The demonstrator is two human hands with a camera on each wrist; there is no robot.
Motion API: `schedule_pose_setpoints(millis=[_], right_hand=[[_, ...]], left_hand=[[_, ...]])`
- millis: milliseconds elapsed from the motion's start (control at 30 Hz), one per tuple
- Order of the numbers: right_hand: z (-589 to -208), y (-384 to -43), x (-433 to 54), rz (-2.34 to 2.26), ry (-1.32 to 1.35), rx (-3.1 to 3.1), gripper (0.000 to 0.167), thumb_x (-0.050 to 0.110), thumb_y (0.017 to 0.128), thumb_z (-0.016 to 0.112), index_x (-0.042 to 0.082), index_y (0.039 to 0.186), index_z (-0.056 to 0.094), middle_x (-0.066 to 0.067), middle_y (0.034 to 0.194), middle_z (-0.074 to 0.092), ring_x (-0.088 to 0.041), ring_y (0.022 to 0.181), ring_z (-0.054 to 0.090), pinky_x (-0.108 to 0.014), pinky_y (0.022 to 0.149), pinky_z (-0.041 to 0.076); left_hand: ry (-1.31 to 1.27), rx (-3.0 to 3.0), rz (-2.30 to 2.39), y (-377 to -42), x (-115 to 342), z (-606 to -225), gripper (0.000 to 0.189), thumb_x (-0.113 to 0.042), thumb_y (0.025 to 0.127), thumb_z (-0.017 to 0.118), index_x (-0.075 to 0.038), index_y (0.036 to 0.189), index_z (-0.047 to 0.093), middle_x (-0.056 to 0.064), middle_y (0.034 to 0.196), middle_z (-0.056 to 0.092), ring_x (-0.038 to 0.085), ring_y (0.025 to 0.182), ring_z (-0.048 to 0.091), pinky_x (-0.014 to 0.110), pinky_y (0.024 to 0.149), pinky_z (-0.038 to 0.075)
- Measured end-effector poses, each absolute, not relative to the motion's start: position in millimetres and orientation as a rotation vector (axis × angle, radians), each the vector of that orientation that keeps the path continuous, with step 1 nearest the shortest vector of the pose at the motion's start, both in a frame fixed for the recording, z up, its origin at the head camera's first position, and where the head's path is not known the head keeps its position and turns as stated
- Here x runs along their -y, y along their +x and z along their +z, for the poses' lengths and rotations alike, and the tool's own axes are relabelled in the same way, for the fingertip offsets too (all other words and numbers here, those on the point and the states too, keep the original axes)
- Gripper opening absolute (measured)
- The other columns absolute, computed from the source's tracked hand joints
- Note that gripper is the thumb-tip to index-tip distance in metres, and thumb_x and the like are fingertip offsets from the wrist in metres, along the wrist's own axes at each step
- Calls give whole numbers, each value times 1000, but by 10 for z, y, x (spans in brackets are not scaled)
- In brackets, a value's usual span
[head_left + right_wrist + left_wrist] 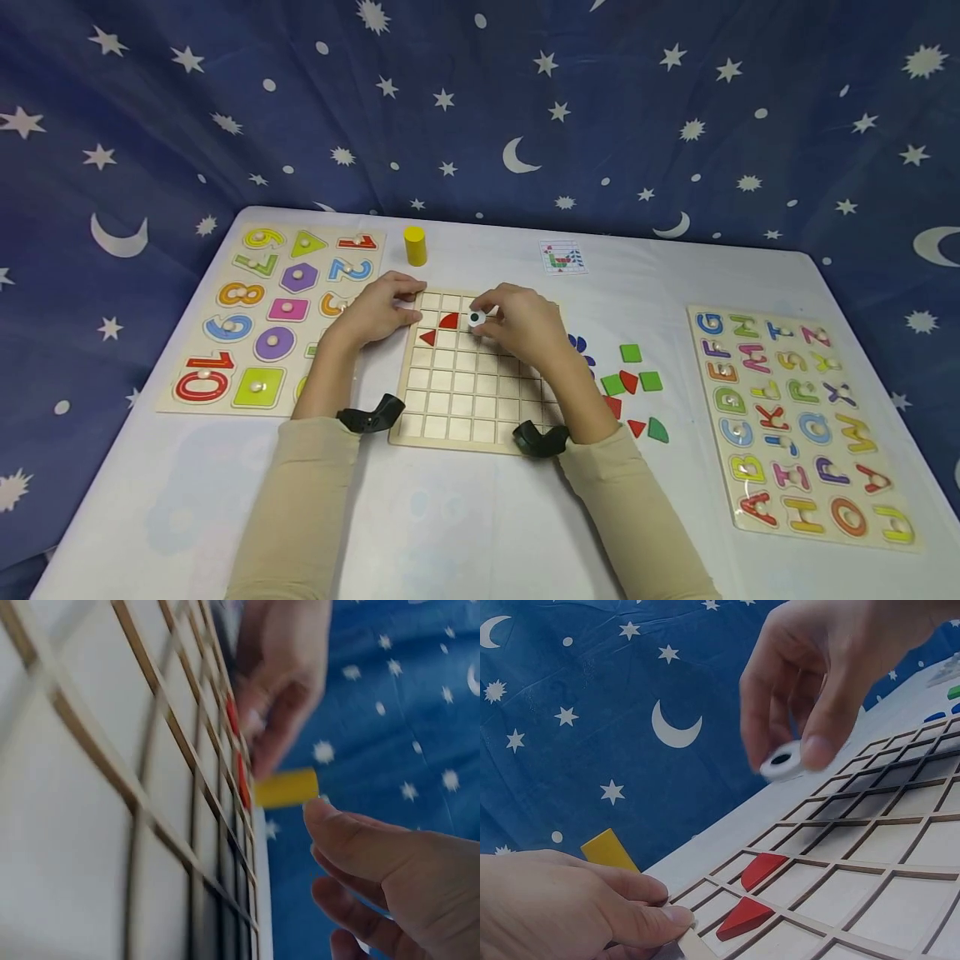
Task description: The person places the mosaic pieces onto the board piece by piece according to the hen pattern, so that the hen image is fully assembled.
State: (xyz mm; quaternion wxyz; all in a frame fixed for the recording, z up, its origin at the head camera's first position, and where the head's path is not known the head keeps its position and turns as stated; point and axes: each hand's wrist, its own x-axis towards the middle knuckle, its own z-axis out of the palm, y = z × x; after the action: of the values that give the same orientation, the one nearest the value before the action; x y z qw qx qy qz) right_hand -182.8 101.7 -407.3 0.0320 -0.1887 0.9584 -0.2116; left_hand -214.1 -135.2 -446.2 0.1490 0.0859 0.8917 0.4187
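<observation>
A wooden grid board (pixel 452 406) lies flat on the table in front of the person. My left hand (pixel 371 312) grips its upper left corner, thumb against the frame. Over the board's upper part, my right hand (pixel 527 327) pinches a white disc with a black centre (pixel 781 760) between thumb and fingers, raised above the grid. Near the held corner, a red quarter-circle piece (pixel 449 321) and a red triangle piece (pixel 427 337) sit in separate squares. In the right wrist view the disc is mostly hidden by the right hand (pixel 405 881).
Green squares (pixel 631 353), red pieces (pixel 636 428) and blue petal-shaped pieces (pixel 577 343) lie right of the board. A pattern card (pixel 564 257) and yellow cylinder (pixel 416 247) are behind it. A number puzzle (pixel 172 406) stands left, a letter puzzle (pixel 750 450) right.
</observation>
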Motion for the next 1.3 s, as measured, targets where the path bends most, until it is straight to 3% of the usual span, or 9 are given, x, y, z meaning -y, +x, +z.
schedule_pose_setpoints(millis=[400, 733, 1300], right_hand=[[-4278, -1767, -833, -627, -659, -2921, 31, 38, 75, 78, 23, 102, 72, 9, 88, 66, -7, 79, 60, -29, 67, 49], [-4409, -1753, -775, -686, -663, -2916, 30, 36, 78, 76, 20, 103, 72, 7, 91, 63, -8, 80, 58, -27, 71, 49], [-4405, -1779, -756, -728, -687, -2885, 32, 39, 79, 75, 20, 105, 71, 6, 88, 62, -8, 77, 56, -26, 67, 47]], left_hand=[[273, -2585, 1160, -2145, 1315, -4458, 49, -11, 89, 64, -11, 137, 52, 5, 134, 47, 22, 117, 46, 41, 108, 35], [292, -2585, 1159, -2143, 1320, -4458, 49, -11, 89, 64, -11, 137, 52, 6, 134, 47, 22, 117, 47, 40, 106, 36], [287, -2590, 1159, -2132, 1354, -4441, 49, -10, 89, 64, -10, 137, 52, 7, 134, 47, 23, 117, 47, 41, 106, 36]])
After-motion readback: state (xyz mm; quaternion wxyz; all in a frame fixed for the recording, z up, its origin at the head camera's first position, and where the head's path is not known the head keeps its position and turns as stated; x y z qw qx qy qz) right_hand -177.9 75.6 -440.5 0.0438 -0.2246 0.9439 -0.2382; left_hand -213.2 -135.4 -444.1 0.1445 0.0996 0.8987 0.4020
